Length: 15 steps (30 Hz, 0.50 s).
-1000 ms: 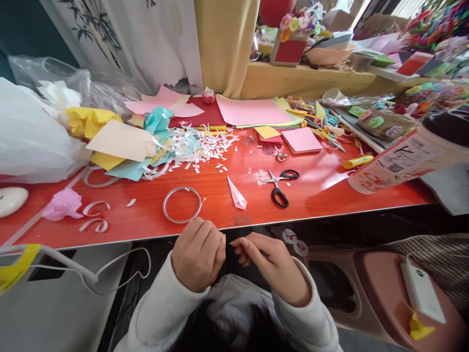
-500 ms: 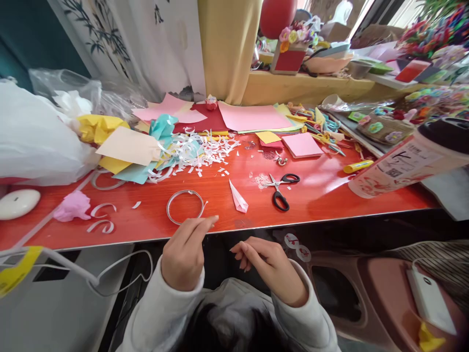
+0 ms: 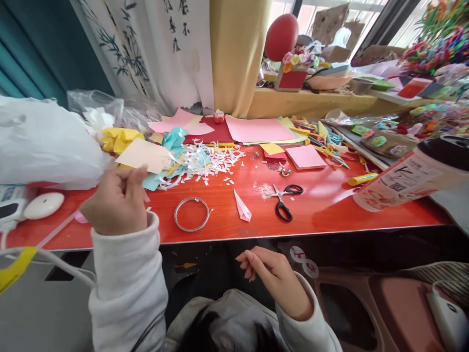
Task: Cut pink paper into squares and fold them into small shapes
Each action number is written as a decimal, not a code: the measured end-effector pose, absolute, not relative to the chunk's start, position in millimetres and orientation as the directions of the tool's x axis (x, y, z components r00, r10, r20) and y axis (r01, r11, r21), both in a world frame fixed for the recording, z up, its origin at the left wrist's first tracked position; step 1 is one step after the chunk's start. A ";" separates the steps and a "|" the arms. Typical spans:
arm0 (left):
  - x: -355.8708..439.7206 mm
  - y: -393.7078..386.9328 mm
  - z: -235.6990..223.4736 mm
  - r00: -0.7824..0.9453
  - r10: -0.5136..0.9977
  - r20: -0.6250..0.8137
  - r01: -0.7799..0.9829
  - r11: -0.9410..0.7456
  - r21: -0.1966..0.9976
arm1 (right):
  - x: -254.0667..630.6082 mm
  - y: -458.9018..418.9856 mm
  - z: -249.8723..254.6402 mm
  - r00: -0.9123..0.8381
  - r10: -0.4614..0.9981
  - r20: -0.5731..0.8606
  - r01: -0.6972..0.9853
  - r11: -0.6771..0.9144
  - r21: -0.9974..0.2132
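Note:
My left hand (image 3: 119,200) is over the table's left part, fingers bent and slightly apart. Its fingertips overlap the lower edge of a cream paper sheet (image 3: 141,154); I cannot tell whether they touch. Below the table edge, my right hand (image 3: 273,274) is loosely closed, with nothing visible in it. On the red table (image 3: 220,222) lie a pale ring of thin coiled strip (image 3: 191,230), a folded pink paper cone (image 3: 242,208) and black-handled scissors (image 3: 284,203), blades parted. A pink crumpled piece (image 3: 81,218) is mostly hidden behind my left hand.
White paper shreds (image 3: 208,161) heap behind the ring. Pink square papers (image 3: 306,156) and a large pink sheet (image 3: 256,129) lie farther back. A tall cup (image 3: 399,176) stands right, a white plastic bag (image 3: 47,142) left. A white cable (image 3: 69,266) hangs at the lower left.
My left hand has moved left and up, from beside the ring to the cream paper. My right hand keeps its pose. The camera view has shifted slightly.

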<state>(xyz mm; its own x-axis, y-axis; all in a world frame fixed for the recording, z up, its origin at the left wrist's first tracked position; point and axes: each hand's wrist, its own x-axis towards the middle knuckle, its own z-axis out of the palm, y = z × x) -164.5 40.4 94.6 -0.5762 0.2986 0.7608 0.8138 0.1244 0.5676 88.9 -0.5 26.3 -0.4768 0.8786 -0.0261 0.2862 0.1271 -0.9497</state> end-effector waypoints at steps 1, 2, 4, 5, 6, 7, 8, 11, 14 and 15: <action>-171.9 46.3 101.1 -0.581 0.261 0.771 0.814 0.165 0.557 | 88.5 -0.5 25.2 -0.481 0.876 -0.026 0.284 0.128 -0.950; -178.2 53.0 108.1 -0.566 0.266 0.780 0.824 0.197 0.531 | 87.7 -0.4 23.7 -0.487 0.873 -0.025 0.282 0.130 -0.951; -188.2 69.9 121.9 -0.512 0.340 0.789 0.859 0.228 0.459 | 85.1 0.1 20.2 -0.503 0.864 -0.023 0.280 0.137 -0.950; -192.2 80.5 127.8 -0.489 0.392 0.779 0.872 0.236 0.429 | 83.7 0.4 18.5 -0.512 0.859 -0.024 0.280 0.141 -0.949; -195.6 92.4 132.2 -0.463 0.451 0.763 0.886 0.233 0.400 | 82.2 0.7 17.1 -0.520 0.854 -0.025 0.282 0.144 -0.949; -198.6 105.2 134.9 -0.416 0.532 0.737 0.907 0.186 0.378 | 81.1 0.9 16.1 -0.526 0.850 -0.027 0.283 0.145 -0.948; -201.0 118.5 135.5 -0.344 0.622 0.704 0.931 0.126 0.343 | 80.2 1.1 15.4 -0.529 0.848 -0.030 0.285 0.144 -0.948; -205.3 155.7 124.9 -0.096 0.811 0.577 0.967 -0.062 0.248 | 80.2 1.7 14.5 -0.529 0.848 -0.043 0.298 0.139 -0.944; -206.2 180.7 104.4 -0.007 0.914 0.406 0.963 -0.103 0.248 | 82.9 2.9 12.9 -0.526 0.849 -0.051 0.309 0.135 -0.942; -206.6 185.8 98.2 -0.042 0.934 0.356 0.962 -0.059 0.266 | 84.0 3.4 11.8 -0.525 0.849 -0.054 0.310 0.132 -0.941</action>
<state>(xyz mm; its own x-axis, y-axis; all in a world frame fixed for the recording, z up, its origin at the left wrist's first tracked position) -206.6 185.8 98.2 -0.0415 0.9336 0.3559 0.9622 -0.0586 0.2661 84.0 3.4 11.8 -0.5250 0.8494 -0.0541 0.3105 0.1320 -0.9414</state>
